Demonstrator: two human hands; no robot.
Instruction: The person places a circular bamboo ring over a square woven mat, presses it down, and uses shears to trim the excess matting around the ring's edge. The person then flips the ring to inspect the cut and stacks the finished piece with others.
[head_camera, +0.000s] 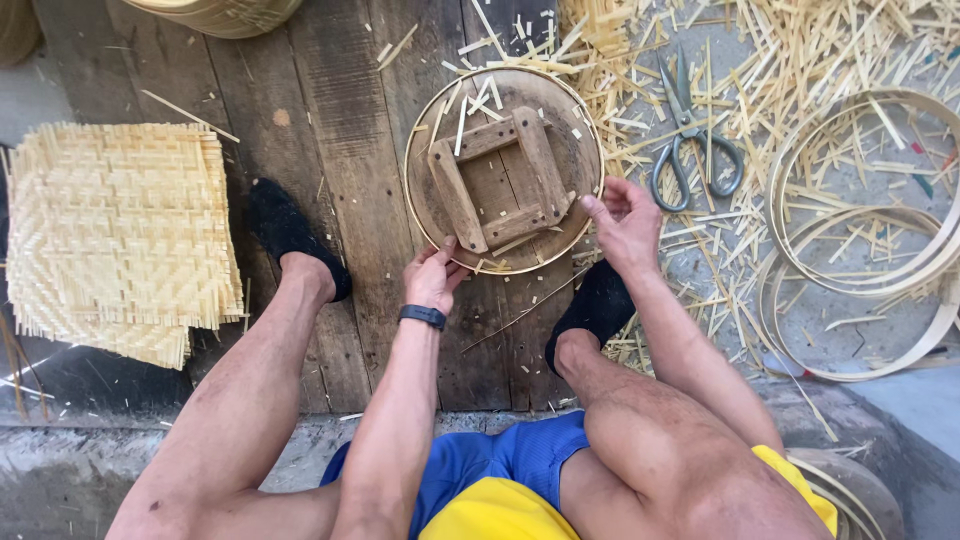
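Note:
A round wooden form (560, 130) lies on the plank floor, with a square frame of four wooden bars (497, 178) on top. A thin bamboo hoop (410, 160) runs around its rim. My left hand (432, 278), with a dark band on the wrist, pinches the hoop at the near edge. My right hand (625, 225) grips the rim at the near right. Loose bamboo slivers lie on the form.
A stack of woven bamboo mats (115, 235) lies to the left. Scissors (690, 135) rest among scattered bamboo offcuts (800, 50) to the right, beside several coiled bamboo strips (880, 240). My feet in dark socks (290, 235) flank the form. Basket rim at top left (220, 12).

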